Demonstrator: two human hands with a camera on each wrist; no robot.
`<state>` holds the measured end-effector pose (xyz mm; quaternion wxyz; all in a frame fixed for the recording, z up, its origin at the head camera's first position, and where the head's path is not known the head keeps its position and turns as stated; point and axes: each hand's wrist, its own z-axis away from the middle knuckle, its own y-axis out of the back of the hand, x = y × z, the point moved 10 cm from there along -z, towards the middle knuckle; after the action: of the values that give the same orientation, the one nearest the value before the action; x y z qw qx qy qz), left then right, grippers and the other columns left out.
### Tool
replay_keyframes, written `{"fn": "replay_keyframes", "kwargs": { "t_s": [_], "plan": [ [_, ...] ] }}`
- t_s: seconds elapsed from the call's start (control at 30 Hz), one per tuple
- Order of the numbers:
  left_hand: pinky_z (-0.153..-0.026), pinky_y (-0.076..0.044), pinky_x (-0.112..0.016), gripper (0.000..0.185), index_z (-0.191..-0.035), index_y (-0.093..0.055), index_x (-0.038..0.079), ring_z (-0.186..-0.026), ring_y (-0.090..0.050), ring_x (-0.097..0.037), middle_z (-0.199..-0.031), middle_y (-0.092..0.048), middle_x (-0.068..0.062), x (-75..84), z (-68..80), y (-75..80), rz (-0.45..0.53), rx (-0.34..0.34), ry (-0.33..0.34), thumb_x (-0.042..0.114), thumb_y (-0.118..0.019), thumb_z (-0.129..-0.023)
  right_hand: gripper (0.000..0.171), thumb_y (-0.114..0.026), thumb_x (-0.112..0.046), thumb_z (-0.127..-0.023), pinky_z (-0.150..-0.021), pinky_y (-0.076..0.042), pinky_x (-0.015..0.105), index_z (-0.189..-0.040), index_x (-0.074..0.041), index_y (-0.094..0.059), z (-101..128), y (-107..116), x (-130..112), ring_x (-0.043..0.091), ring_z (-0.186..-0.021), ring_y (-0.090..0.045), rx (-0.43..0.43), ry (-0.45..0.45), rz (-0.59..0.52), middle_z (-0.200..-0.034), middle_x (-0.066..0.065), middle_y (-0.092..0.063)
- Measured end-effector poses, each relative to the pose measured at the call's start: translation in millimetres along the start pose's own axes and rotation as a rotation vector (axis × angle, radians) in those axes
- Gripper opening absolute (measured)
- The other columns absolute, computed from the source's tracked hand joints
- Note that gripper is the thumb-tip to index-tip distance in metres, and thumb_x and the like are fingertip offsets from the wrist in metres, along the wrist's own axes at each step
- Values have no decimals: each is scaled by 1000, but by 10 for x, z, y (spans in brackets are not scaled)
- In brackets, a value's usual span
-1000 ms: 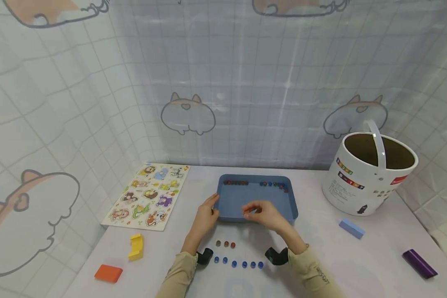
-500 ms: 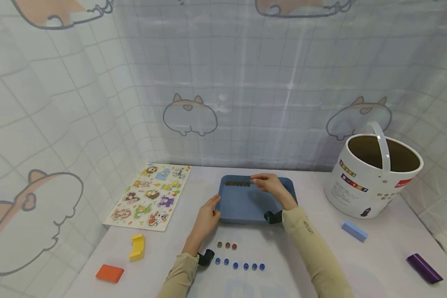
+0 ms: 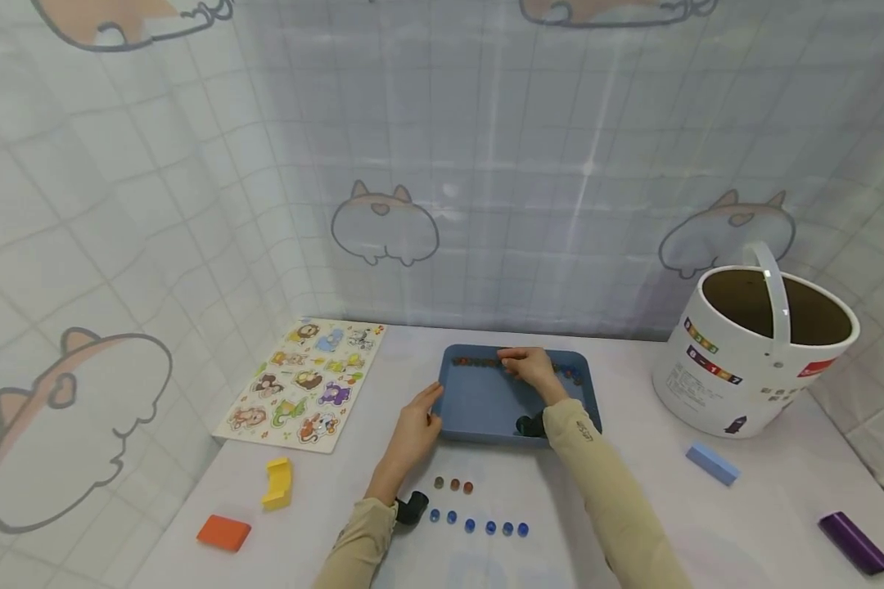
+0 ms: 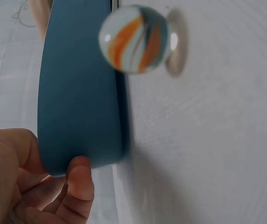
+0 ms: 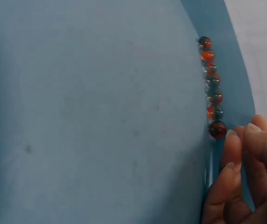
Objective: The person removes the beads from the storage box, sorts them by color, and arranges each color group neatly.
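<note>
My left hand [image 3: 415,421] grips the near left side of a shallow blue tray [image 4: 80,93]; in the left wrist view the thumb presses its outer wall and fingers reach the rim. Inside the tray, my right hand [image 3: 534,370] is at the far wall. In the right wrist view its loosely bent fingertips [image 5: 232,144] meet the end marble [image 5: 217,129] of a row of orange and dark glass marbles [image 5: 213,80]. More marbles [image 3: 573,373] lie in the far right corner, partly hidden by that hand.
In front of the tray lie three brownish marbles [image 3: 454,484] and a row of blue ones [image 3: 470,525]. An animal puzzle board [image 3: 302,384], a yellow block [image 3: 277,483] and an orange block [image 3: 224,532] sit left. A white bucket [image 3: 714,384], light-blue block [image 3: 712,464] and purple block [image 3: 856,543] stand right.
My right hand has moved from over the tray's near side to its far wall, at the end of the marble row. My left hand keeps its grip on the tray.
</note>
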<state>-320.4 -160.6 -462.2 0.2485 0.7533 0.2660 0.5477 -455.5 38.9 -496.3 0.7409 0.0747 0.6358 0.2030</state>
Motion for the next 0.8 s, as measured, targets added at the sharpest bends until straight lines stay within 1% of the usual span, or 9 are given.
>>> {"fn": "replay_keyframes", "kwargs": {
  "t_s": [0.13, 0.23, 0.27, 0.37, 0.43, 0.53, 0.63, 0.73, 0.8],
  "plan": [
    [-51, -35, -17, 52, -134, -52, -8, -48, -30, -1, -143, -50, -22, -7, -9, 9, -11, 7, -2, -8, -52, -82, 27, -62, -15, -93, -80, -53, 33, -119, -13, -71, -11, -30, -35, 24, -102, -66, -1, 19, 39, -119, 12, -69],
    [-52, -36, -18, 52, -134, -52, -8, -49, -31, -1, -142, -51, -22, -3, -13, 10, -15, 11, -7, -8, -52, -82, 28, -64, -13, -91, -80, -54, 33, -118, -12, -71, -14, -50, -54, 25, -101, -66, 3, 49, 93, -119, 12, -70],
    [-52, -36, -18, 52, -134, -52, -9, -49, -31, -1, -142, -51, -22, 2, -15, 9, -17, 10, -14, -9, -52, -82, 28, -66, -12, -90, -79, -54, 33, -117, -11, -71, -14, -51, -51, 25, -100, -66, 11, 54, 114, -117, 12, -70],
    [-53, -36, -17, 53, -134, -52, -8, -50, -32, -1, -143, -50, -21, -6, -13, 2, -15, 5, -4, -8, -51, -82, 27, -68, -10, -88, -77, -55, 32, -114, -9, -72, -16, -45, -50, 25, -96, -67, 41, 75, 184, -113, 13, -72],
    [-52, -36, -17, 53, -135, -52, -7, -50, -31, -1, -143, -50, -20, -12, -11, -1, -13, 2, 7, -7, -51, -82, 26, -69, -9, -87, -76, -55, 33, -112, -7, -72, -19, -40, -51, 26, -94, -67, 57, 87, 212, -110, 14, -72],
    [-52, -35, -16, 54, -136, -52, -6, -50, -31, -1, -144, -50, -19, -24, -12, -5, -8, -2, 24, -7, -52, -82, 25, -70, -9, -86, -77, -55, 35, -111, -5, -73, -20, -29, -62, 27, -93, -67, 68, 102, 233, -107, 15, -72],
    [-52, -35, -16, 54, -136, -51, -6, -50, -30, 0, -145, -49, -19, -33, -15, -5, -2, -4, 30, -6, -52, -82, 24, -70, -12, -87, -80, -54, 37, -110, -6, -73, -16, -5, -68, 27, -94, -66, 63, 99, 257, -105, 14, -73],
    [-53, -36, -17, 54, -136, -51, -6, -51, -31, -1, -145, -49, -19, -35, -16, 0, 6, -9, 30, -6, -51, -82, 24, -69, -15, -88, -83, -53, 39, -111, -7, -73, -6, 39, -60, 28, -96, -65, 47, 66, 250, -105, 13, -73],
    [-54, -36, -17, 54, -136, -51, -6, -53, -33, -2, -145, -49, -19, -40, -12, 10, 9, -9, 31, -6, -51, -82, 26, -68, -17, -89, -87, -51, 41, -113, -7, -72, 2, 61, -71, 29, -100, -65, 22, 47, 225, -110, 14, -72]
  ]
}}
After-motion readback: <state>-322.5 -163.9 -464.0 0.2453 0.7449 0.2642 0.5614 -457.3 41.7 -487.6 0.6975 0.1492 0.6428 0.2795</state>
